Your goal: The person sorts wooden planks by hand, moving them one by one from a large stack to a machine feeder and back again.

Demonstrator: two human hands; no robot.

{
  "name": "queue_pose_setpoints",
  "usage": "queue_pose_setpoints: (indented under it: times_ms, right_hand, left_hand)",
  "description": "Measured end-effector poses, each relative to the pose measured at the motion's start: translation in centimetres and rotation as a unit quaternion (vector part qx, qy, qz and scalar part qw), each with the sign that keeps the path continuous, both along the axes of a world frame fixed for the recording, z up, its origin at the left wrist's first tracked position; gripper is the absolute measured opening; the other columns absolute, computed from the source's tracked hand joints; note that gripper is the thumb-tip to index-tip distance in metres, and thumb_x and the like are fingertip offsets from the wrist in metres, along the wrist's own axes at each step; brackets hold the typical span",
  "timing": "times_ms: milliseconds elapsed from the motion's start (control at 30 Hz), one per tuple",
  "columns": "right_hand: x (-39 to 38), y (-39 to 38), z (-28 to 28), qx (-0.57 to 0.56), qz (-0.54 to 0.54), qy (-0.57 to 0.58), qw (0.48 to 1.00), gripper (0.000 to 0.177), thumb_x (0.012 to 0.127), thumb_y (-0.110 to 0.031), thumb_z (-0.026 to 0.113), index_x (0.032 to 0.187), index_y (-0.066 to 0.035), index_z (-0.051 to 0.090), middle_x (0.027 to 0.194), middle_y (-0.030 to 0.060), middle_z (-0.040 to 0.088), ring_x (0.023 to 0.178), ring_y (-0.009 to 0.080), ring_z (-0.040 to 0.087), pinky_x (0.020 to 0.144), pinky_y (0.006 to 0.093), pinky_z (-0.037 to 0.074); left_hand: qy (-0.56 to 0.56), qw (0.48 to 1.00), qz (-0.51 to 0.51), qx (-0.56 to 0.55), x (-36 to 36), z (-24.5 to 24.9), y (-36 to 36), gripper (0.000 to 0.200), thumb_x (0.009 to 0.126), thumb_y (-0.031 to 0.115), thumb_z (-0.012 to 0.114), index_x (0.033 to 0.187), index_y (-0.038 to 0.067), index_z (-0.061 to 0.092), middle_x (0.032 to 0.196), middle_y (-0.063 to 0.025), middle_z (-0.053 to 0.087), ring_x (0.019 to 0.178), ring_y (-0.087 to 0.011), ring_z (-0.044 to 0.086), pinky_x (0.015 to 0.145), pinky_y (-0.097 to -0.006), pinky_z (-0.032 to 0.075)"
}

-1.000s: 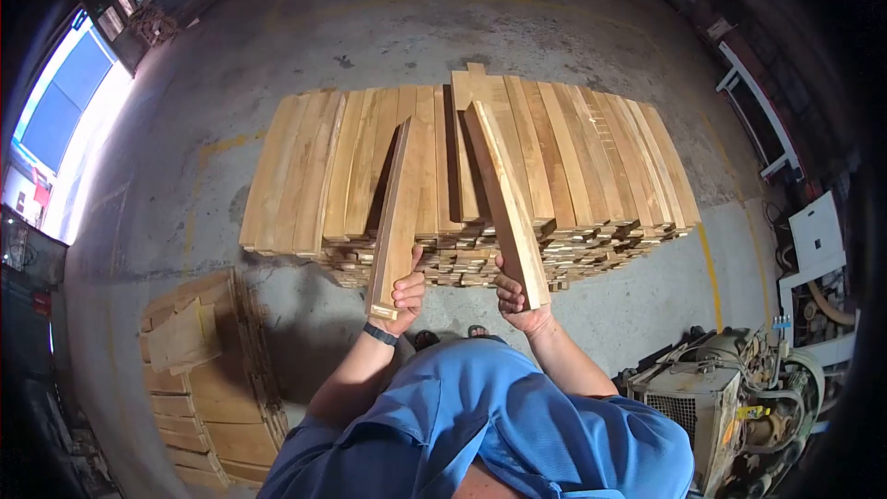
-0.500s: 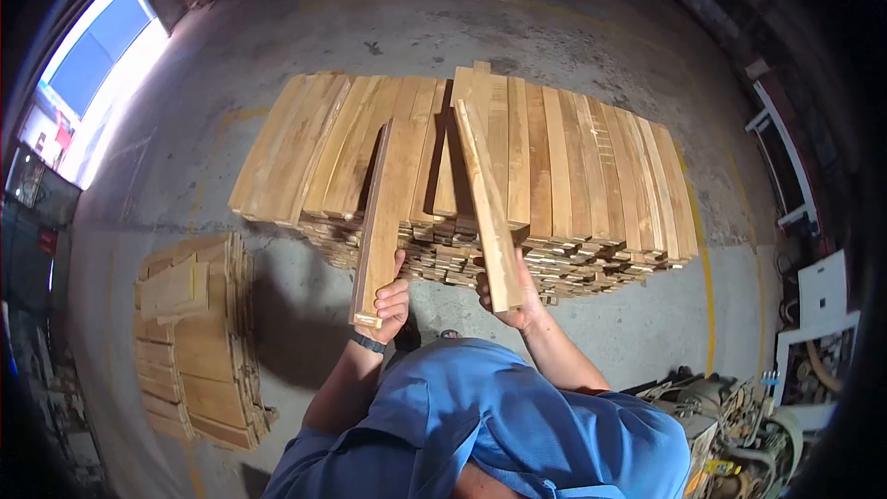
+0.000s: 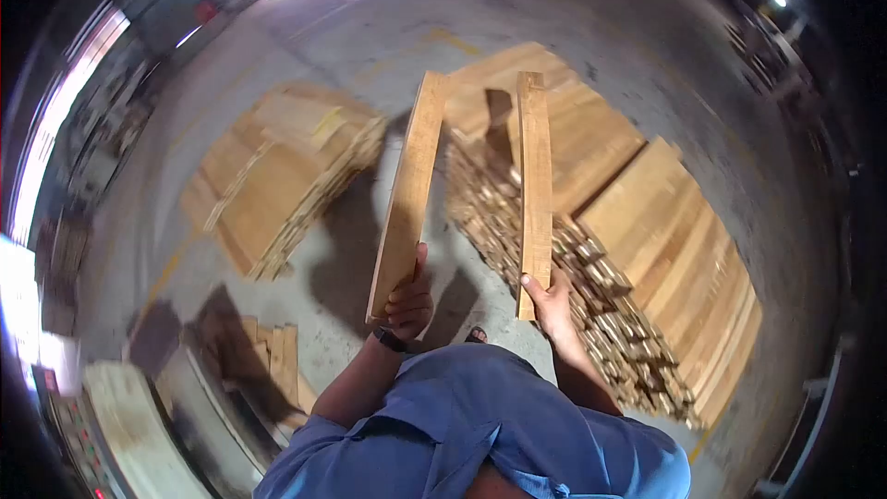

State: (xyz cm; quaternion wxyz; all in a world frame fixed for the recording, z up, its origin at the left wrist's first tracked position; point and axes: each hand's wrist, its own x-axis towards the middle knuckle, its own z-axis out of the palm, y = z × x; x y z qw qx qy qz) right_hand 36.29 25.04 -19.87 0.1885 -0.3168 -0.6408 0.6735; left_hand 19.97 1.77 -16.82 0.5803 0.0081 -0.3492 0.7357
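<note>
My left hand [image 3: 409,303] grips a wooden board [image 3: 409,194] near its lower end, with a dark band on the wrist below. A second, narrower-looking board [image 3: 535,185] is held at its bottom end by my right hand [image 3: 552,303], the thumb lying on its face. Both boards point away from me, apart from each other. Behind the right one lies the large stack of boards [image 3: 670,222], its layered ends facing me. A smaller stack of wide boards [image 3: 268,176] lies on the floor to the left.
At the lower left is a machine with a long pale surface [image 3: 139,425], beside several short wood pieces [image 3: 285,360]. Grey concrete floor [image 3: 370,46] with yellow lines surrounds the stacks. Bright doorways show at the top and left edges.
The view has turned left, so the large stack now sits to the right and the machine has come into view. Both boards are still held, and the right one now stands more upright.
</note>
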Motion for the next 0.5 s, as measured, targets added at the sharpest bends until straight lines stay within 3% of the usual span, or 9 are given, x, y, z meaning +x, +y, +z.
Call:
queue_pose_setpoints:
  times_ms: [233, 267, 367, 500]
  right_hand:
    - [-6.8, -10.6, 0.8, -0.032, 0.188, 0.041, 0.981, 0.055, 0.095, -0.028, 0.074, 0.130, 0.007, 0.052, 0.115, 0.0136, 0.068, 0.102, 0.0183, 0.064, 0.092, 0.0331, 0.051]
    - [-7.8, -12.7, 0.6, -0.039, 0.233, 0.049, 0.971, 0.052, 0.097, -0.029, 0.071, 0.131, 0.006, 0.053, 0.115, 0.0112, 0.067, 0.100, 0.0166, 0.063, 0.091, 0.0329, 0.051]
    - [-11.0, -19.0, -1.4, -0.113, 0.331, 0.020, 0.937, 0.050, 0.097, -0.027, 0.070, 0.132, 0.004, 0.053, 0.112, 0.0085, 0.067, 0.098, 0.0148, 0.062, 0.089, 0.0325, 0.050]
    - [-13.8, -29.5, -1.4, -0.104, 0.441, -0.045, 0.891, 0.044, 0.099, -0.028, 0.068, 0.128, 0.003, 0.056, 0.110, 0.0057, 0.066, 0.098, 0.0136, 0.061, 0.088, 0.0315, 0.050]
  left_hand:
    - [0.090, 0.961, 0.248, -0.085, 1.1, 2.1, -15.9, 0.050, 0.109, 0.021, 0.047, 0.157, 0.011, 0.035, 0.075, -0.0138, 0.062, 0.062, -0.0182, 0.068, 0.046, -0.0274, 0.057]
    - [0.092, 0.951, 0.278, -0.097, 1.9, 2.7, -18.7, 0.049, 0.109, 0.019, 0.046, 0.156, 0.010, 0.036, 0.077, -0.0129, 0.061, 0.063, -0.0177, 0.067, 0.052, -0.0273, 0.059]
    - [0.047, 0.917, 0.376, -0.126, 3.9, 2.4, -27.4, 0.044, 0.109, 0.019, 0.044, 0.151, 0.008, 0.042, 0.078, -0.0108, 0.059, 0.064, -0.0185, 0.064, 0.054, -0.0277, 0.060]
    - [-0.019, 0.864, 0.489, -0.115, 8.3, 0.9, -38.9, 0.046, 0.107, 0.014, 0.045, 0.152, 0.007, 0.042, 0.079, -0.0079, 0.055, 0.065, -0.0166, 0.061, 0.055, -0.0277, 0.058]
